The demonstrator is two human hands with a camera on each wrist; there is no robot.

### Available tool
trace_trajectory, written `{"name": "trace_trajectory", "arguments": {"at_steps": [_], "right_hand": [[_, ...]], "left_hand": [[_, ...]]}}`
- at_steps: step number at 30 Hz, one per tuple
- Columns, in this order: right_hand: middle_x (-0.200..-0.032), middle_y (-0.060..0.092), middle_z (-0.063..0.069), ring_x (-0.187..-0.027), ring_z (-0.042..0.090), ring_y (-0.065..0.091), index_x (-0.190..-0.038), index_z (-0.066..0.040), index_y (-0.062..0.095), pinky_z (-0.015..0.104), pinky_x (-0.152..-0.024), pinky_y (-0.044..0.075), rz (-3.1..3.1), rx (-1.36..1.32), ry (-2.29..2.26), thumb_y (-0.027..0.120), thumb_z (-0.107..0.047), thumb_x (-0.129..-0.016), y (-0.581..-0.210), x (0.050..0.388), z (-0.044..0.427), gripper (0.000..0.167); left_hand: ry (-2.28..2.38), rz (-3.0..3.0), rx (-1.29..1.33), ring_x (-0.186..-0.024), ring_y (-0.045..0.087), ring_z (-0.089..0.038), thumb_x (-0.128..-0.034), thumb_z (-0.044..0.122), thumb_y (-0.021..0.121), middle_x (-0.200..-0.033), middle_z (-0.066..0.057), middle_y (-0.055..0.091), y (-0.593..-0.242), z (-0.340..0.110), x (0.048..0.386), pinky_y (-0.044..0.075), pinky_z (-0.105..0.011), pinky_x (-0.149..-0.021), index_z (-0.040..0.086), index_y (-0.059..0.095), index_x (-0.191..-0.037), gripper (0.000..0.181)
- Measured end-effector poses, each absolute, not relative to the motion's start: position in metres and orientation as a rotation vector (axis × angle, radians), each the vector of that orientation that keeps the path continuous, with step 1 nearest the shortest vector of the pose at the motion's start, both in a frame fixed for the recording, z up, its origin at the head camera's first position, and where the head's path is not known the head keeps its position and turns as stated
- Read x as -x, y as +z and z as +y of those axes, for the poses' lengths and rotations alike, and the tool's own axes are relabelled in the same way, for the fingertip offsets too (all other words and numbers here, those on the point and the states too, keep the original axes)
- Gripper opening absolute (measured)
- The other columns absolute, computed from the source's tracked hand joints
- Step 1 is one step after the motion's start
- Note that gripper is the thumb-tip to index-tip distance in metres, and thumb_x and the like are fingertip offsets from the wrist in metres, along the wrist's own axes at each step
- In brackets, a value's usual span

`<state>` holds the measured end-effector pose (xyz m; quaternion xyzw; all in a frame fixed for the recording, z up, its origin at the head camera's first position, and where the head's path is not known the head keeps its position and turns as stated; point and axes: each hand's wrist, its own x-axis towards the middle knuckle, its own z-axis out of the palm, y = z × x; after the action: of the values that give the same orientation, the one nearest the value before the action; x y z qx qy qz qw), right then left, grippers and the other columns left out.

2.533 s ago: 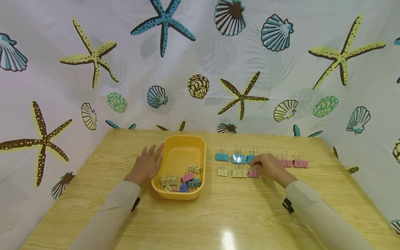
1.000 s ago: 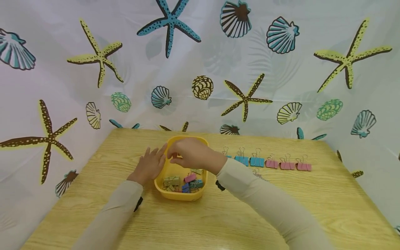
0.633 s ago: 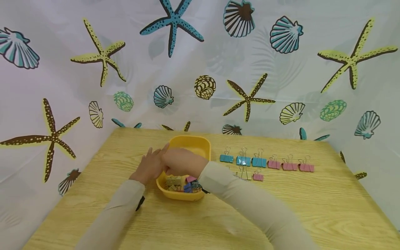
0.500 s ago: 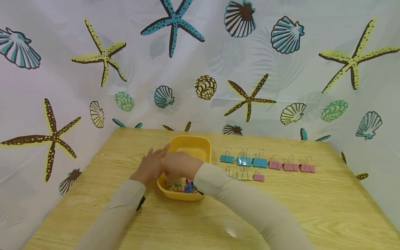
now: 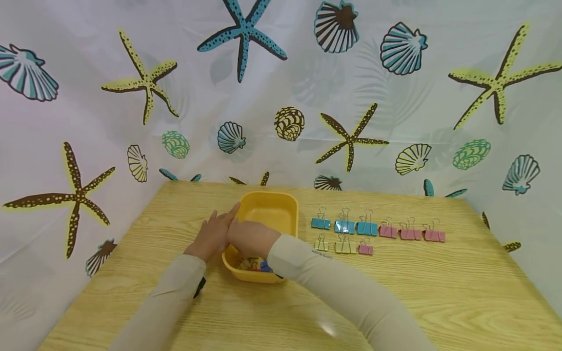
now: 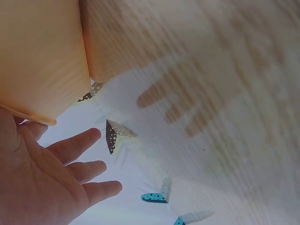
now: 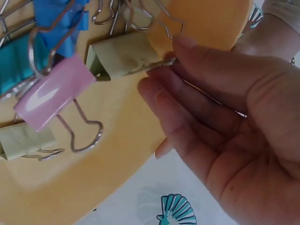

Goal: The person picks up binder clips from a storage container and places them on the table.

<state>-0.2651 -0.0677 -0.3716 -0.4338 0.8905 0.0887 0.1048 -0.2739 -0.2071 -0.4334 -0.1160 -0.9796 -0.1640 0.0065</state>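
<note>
In the head view, my left hand (image 5: 211, 236) rests on the left rim of a yellow plastic bin (image 5: 275, 214). Its fingers are spread and mostly straight, as the left wrist view shows too. My right hand (image 5: 252, 238) reaches into the bin and hides much of its contents. Seen from the right wrist, thumb and fingers pinch the wire handle of a pale yellow binder clip (image 7: 124, 54). Around that clip lie a pink binder clip (image 7: 56, 93), a blue binder clip (image 7: 61, 23), a teal binder clip (image 7: 21, 63) and a second pale yellow one (image 7: 26, 140).
Right of the bin, a back row has blue binder clips (image 5: 344, 227) and pink binder clips (image 5: 410, 235). In front of it stand two pale yellow clips (image 5: 346, 247) and a small pink clip (image 5: 366, 249). A patterned curtain (image 5: 259, 97) encloses the wooden table (image 5: 395, 287).
My right hand has left the small pink clip in the front row, moved left to the bin and down into it, and now pinches a pale yellow clip's handle. The left hand stays.
</note>
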Motion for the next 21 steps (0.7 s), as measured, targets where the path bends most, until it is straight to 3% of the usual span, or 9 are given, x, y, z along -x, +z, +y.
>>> {"name": "trace_trajectory", "arguments": {"at_steps": [6, 8, 21], "right_hand": [[-0.116, 0.064, 0.001, -0.079, 0.012, 0.066, -0.124, -0.015, 0.064, 0.019, -0.073, 0.053, 2.675, 1.313, 0.219, 0.066, -0.014, -0.091, -0.377, 0.272, -0.064, 0.032], [-0.118, 0.064, 0.001, -0.085, 0.013, 0.066, -0.121, -0.016, 0.066, 0.020, -0.077, 0.053, 2.684, 1.330, 0.209, 0.068, -0.015, -0.090, -0.378, 0.275, -0.063, 0.031], [-0.097, 0.070, 0.001, -0.082, 0.016, 0.067, -0.117, -0.016, 0.067, 0.024, -0.073, 0.055, 2.762, 1.226, 0.131, 0.070, -0.011, -0.087, -0.375, 0.276, -0.060, 0.030]], "left_hand": [[-0.501, -3.074, 0.334, -0.134, 0.022, -0.058, -0.1061, 0.025, 0.030, -0.144, -0.024, 0.043, -0.433, -0.207, 0.274, 0.020, -0.073, -0.103, 0.017, 0.017, -0.156, 0.052], [-0.485, -3.077, 0.334, -0.134, 0.022, -0.058, -0.1057, 0.026, 0.031, -0.144, -0.025, 0.043, -0.433, -0.207, 0.274, 0.021, -0.072, -0.103, 0.016, 0.016, -0.156, 0.053], [-0.518, -3.092, 0.299, -0.135, 0.021, -0.057, -0.1061, 0.028, 0.028, -0.146, -0.022, 0.041, -0.437, -0.207, 0.276, 0.018, -0.072, -0.105, 0.020, 0.013, -0.156, 0.053]]}}
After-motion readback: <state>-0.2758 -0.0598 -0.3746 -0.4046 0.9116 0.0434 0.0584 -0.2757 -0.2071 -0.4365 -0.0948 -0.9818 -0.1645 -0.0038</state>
